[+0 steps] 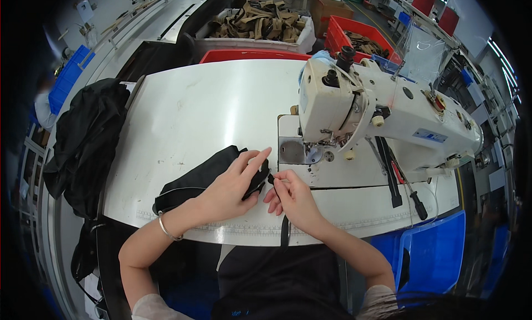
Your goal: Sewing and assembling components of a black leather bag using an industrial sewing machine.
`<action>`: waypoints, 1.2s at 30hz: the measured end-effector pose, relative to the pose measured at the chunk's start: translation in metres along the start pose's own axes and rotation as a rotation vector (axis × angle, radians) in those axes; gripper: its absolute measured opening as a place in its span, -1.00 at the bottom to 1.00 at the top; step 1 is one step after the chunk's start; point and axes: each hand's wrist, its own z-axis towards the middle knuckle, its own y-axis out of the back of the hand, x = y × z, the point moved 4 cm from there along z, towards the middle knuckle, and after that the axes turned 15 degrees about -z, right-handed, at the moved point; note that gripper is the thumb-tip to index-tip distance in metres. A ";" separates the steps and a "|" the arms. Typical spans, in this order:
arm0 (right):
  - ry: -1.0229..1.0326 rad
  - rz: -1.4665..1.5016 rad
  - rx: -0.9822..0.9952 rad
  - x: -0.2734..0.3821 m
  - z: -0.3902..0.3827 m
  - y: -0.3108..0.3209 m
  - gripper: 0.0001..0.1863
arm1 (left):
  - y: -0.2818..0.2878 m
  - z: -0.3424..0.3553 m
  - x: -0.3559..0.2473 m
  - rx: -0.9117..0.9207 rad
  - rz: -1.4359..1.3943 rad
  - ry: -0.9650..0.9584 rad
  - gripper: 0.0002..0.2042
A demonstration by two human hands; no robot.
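A black fabric piece [191,178] with a thin pale line along its side lies on the white sewing table. My left hand [230,187] grips its right end, thumb on the near side and index finger stretched out over it. Beside it, my right hand [293,197] pinches a small black strap end [271,178] at the edge of the fabric, thumb against index finger. Below that hand a narrow black strap [285,231] runs over the table's front edge. How strap and fabric join is hidden by my fingers.
A white sewing machine [388,104] stands to the right, its needle area just beyond my right hand. Black scissors-like tools and a screwdriver [418,205] lie under its arm. Black cloth [86,142] is heaped at left; blue bins [432,253] sit lower right; strap-filled crates [255,43] stand behind.
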 end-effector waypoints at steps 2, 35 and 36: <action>-0.026 0.140 0.016 -0.005 0.000 0.002 -0.80 | 0.004 0.012 0.000 0.155 0.094 -0.170 -0.44; 0.711 -1.050 -0.165 -0.041 0.006 0.089 -0.58 | -0.026 0.145 -0.004 -0.157 -0.016 -0.401 -0.67; 0.735 -1.166 -0.159 -0.043 0.005 0.090 -0.59 | -0.028 0.149 -0.003 -0.154 -0.014 -0.391 -0.68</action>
